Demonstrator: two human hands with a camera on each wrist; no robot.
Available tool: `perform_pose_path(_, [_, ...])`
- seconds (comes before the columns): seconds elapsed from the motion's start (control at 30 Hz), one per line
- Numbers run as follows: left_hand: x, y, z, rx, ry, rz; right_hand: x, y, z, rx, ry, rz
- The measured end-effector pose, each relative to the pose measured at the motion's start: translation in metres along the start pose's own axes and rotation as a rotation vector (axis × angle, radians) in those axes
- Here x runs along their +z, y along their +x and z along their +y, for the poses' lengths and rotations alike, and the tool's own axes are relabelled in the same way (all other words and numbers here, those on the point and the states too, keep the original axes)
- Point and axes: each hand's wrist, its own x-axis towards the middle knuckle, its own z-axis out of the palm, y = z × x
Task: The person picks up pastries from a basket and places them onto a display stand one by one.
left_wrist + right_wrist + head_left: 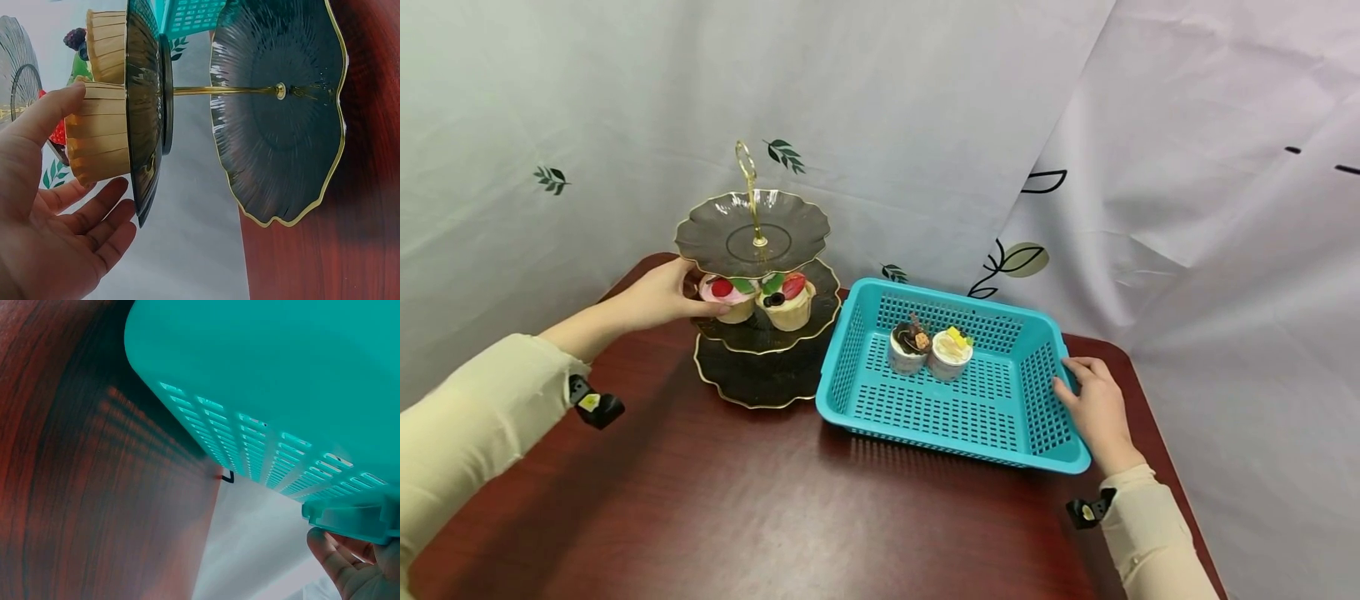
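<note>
On the middle tier of a three-tier cake stand [808,327] sit two cupcakes. My left hand [655,293] holds the pink-frosted cupcake [739,312] between thumb and forefinger; in the left wrist view its pleated wrapper [100,147] still stands on the tier and the other fingers spread below. Beside it is a cream cupcake [790,312] with berries. My right hand [1099,404] grips the right rim of a turquoise basket [951,456], its thumb close by the rim in the right wrist view [356,565]. Inside the basket are a chocolate-topped cupcake [907,354] and a yellow-topped cupcake [950,357].
The stand's top tier [715,237] hangs close over the cupcakes, with a gold ring handle [745,160] above. Its bottom tier [752,387] lies near the basket's left side. A leaf-print cloth [887,125] hangs behind the dark red table [775,500].
</note>
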Motion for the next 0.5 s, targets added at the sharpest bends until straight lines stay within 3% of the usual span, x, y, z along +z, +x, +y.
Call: perform_pose_path(0.5, [-0.0012,0.0014,-0.0008,-0.044,-0.033,-0.02,-0.0006,0.0002,-0.0012,0.01,-0.009,-0.007])
